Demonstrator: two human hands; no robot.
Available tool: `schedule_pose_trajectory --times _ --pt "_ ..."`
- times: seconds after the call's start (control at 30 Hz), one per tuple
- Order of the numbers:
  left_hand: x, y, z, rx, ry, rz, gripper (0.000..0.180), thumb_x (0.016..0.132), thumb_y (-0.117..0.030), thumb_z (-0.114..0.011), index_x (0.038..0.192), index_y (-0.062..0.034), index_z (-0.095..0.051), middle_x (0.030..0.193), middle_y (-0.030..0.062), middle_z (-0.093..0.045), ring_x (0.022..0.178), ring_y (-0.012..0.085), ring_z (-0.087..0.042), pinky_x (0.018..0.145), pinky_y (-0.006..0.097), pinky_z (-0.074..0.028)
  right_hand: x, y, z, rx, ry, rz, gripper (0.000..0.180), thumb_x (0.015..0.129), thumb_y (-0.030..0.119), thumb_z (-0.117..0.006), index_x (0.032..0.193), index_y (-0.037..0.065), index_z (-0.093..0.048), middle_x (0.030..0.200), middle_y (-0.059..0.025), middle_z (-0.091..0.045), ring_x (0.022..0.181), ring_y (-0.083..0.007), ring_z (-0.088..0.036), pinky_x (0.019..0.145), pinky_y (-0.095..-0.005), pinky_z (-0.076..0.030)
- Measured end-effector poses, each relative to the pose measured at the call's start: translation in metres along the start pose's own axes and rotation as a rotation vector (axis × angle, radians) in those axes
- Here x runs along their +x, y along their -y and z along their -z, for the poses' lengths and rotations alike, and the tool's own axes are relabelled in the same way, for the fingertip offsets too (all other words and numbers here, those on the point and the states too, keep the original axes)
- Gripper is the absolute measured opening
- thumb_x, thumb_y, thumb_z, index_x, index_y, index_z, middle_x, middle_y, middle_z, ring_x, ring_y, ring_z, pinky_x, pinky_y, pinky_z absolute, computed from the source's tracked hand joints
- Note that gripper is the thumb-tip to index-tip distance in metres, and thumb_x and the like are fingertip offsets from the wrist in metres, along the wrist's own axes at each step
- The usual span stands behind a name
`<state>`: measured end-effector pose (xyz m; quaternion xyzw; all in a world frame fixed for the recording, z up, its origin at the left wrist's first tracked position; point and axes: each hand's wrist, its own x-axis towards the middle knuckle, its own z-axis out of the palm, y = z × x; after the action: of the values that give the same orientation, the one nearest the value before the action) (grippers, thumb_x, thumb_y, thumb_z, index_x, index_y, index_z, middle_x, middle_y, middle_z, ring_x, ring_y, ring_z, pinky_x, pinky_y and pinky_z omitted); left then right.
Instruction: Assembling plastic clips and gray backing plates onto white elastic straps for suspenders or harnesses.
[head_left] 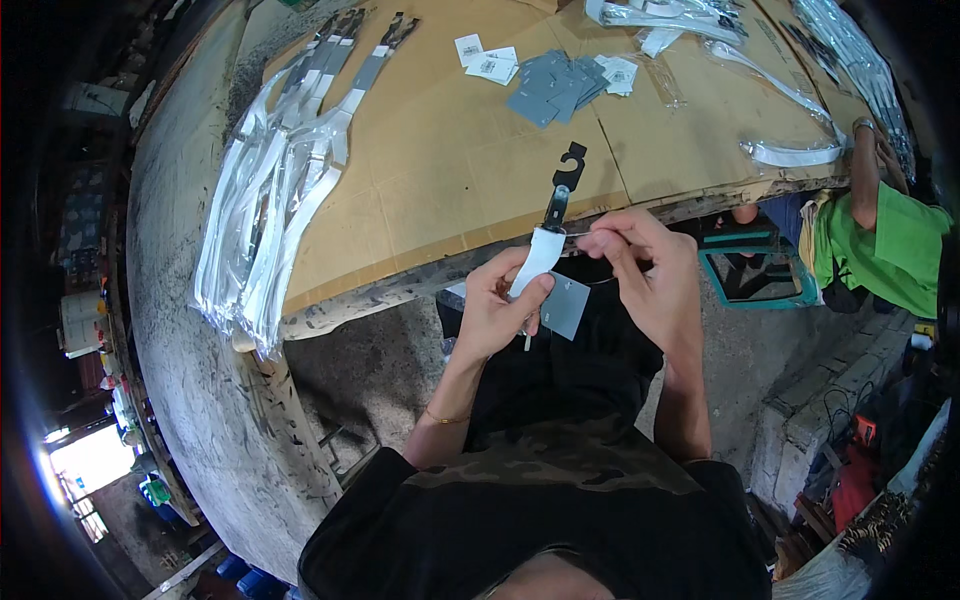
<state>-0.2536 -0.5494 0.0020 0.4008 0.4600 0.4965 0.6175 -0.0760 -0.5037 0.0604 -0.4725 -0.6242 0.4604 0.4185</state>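
My left hand (500, 305) grips a white belt (541, 257) just above my lap, thumb on top. A black hanger hook (568, 170) extends from the belt's upper end toward the table. Below the belt a grey card tag (566, 308) sits tilted against the left fingertips. My right hand (650, 270) is closed in a pinch beside the belt's top. Something thin runs from its fingertips to the base of the hook, too fine to name.
On the cardboard-covered table (430, 190), bagged white belts (275, 205) lie left. Grey cards (555, 88) and white labels (492, 65) are scattered at the back; more wrapped belts (860, 65) lie right. A person in a green shirt (905, 245) reaches in near a teal-framed chair (760, 275).
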Motion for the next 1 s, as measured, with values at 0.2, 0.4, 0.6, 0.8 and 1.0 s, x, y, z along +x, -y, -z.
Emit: schedule_pose_trajectory --times 0.2,0.4,0.6,0.8,1.0 --pt "0.000 -0.001 -0.002 0.060 0.002 0.004 0.025 0.087 -0.007 -0.063 0.110 0.0019 -0.059 0.067 0.0001 -0.058 0.045 0.0030 -0.049 0.040 0.018 -0.038 0.001 0.016 0.004 -0.318 -0.050 0.135 0.009 0.080 0.002 -0.066 0.087 -0.001 -0.061 0.073 -0.0109 -0.060 0.058 -0.0184 -0.059 0.051 -0.0277 -0.043" --pt "0.001 -0.003 -0.005 0.086 0.033 -0.018 0.025 0.087 -0.005 -0.063 0.110 0.0015 -0.059 0.067 0.0001 -0.058 0.046 0.0031 -0.050 0.040 0.018 -0.039 0.003 0.012 0.001 -0.395 0.024 0.221 0.008 0.078 0.000 -0.065 0.084 0.000 -0.059 0.071 -0.0101 -0.057 0.062 -0.0195 -0.059 0.055 -0.0301 -0.046" --pt "0.000 0.000 -0.004 0.042 0.066 0.019 0.025 0.086 -0.003 -0.063 0.110 0.0017 -0.059 0.067 -0.0001 -0.058 0.046 0.0035 -0.050 0.041 0.019 -0.039 0.002 -0.024 -0.018 0.353 -0.054 0.015 0.008 0.079 -0.001 -0.065 0.081 -0.002 -0.058 0.077 -0.0054 -0.058 0.069 -0.0096 -0.058 0.065 -0.0223 -0.047" --pt "-0.001 0.003 -0.004 -0.003 0.109 0.037 0.025 0.086 -0.003 -0.062 0.110 0.0013 -0.058 0.066 -0.0003 -0.056 0.045 0.0039 -0.050 0.040 0.019 -0.038 -0.005 -0.039 -0.018 0.564 0.001 -0.174 0.007 0.080 -0.003 -0.064 0.077 -0.003 -0.058 0.084 -0.0032 -0.060 0.075 -0.0058 -0.056 0.069 -0.0212 -0.046" --pt "0.000 0.002 -0.007 0.025 0.124 0.067 0.025 0.086 -0.003 -0.062 0.111 0.0014 -0.058 0.068 -0.0002 -0.057 0.046 0.0041 -0.050 0.040 0.019 -0.038 -0.005 -0.042 -0.011 0.656 0.011 -0.265 0.007 0.079 -0.003 -0.063 0.076 -0.003 -0.057 0.082 -0.0045 -0.061 0.078 -0.0079 -0.057 0.073 -0.0227 -0.046"
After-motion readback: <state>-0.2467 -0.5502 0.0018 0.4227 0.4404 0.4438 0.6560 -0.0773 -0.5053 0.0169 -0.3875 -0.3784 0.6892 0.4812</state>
